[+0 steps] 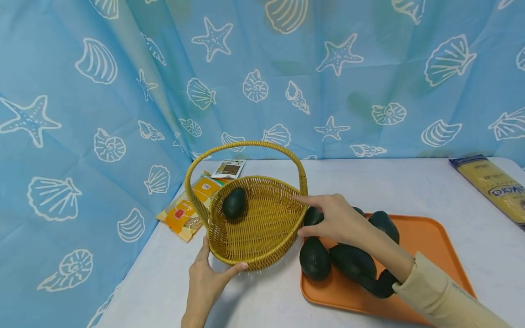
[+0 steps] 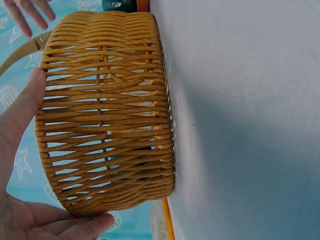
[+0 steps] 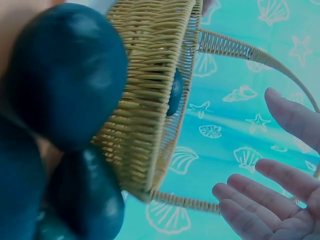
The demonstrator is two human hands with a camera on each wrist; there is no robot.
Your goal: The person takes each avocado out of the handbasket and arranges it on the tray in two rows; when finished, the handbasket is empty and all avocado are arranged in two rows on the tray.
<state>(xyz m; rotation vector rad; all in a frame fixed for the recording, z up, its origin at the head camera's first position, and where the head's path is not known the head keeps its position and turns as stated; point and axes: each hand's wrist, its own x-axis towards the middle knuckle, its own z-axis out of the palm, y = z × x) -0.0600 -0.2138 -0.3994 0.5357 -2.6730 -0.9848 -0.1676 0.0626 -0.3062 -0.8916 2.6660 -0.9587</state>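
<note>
A yellow wicker basket (image 1: pixel 262 228) with an arched handle (image 1: pixel 246 144) stands on the table, one dark green avocado (image 1: pixel 234 203) inside it on the left. My left hand (image 1: pixel 208 278) holds the near left side of the basket. In the left wrist view, its thumb (image 2: pixel 31 95) lies against the rim and its fingers (image 2: pixel 85 227) wrap the lower end of the woven wall. By the basket's right side is my right hand (image 1: pixel 334 218), thumb and fingers spread, holding nothing. Several avocados (image 1: pixel 315 258) lie below and beside that hand, some close to the basket wall.
The avocados lie on an orange tray (image 1: pixel 426 246) at the right. Behind the basket's left side are an orange-and-clear food packet (image 1: pixel 184 212) and a small white packet (image 1: pixel 229 168). A yellow bag (image 1: pixel 492 182) lies at the far right. A blue shell-print curtain (image 1: pixel 348 91) hangs behind the table.
</note>
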